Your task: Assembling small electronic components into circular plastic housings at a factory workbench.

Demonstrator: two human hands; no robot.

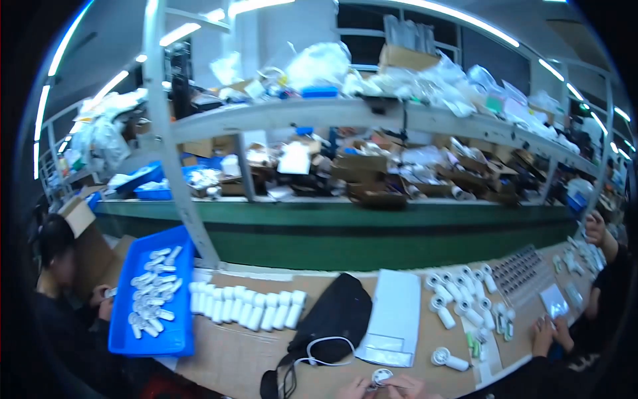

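At the lower edge, my left hand point(355, 389) has its fingers closed on a small white round part point(381, 376) with darker detail inside. My right hand point(407, 387) is pinched close against the same part; a thin dark line shows at its fingertips, too small to name. To the right lies a white device with a round head and tube handle point(449, 359). Beyond my hands are a white flat packet point(392, 319) and a black cloth bag point(337, 312) with a white cord point(325, 342).
White cylinders point(252, 309) stand in rows at left, beside a blue bin point(185, 336) of white parts. Similar round-headed devices point(465, 292), green cylinders point(474, 346) and a tray of small dark parts point(522, 269) are at right. Co-workers sit at both sides. A green conveyor point(319, 236) runs behind.
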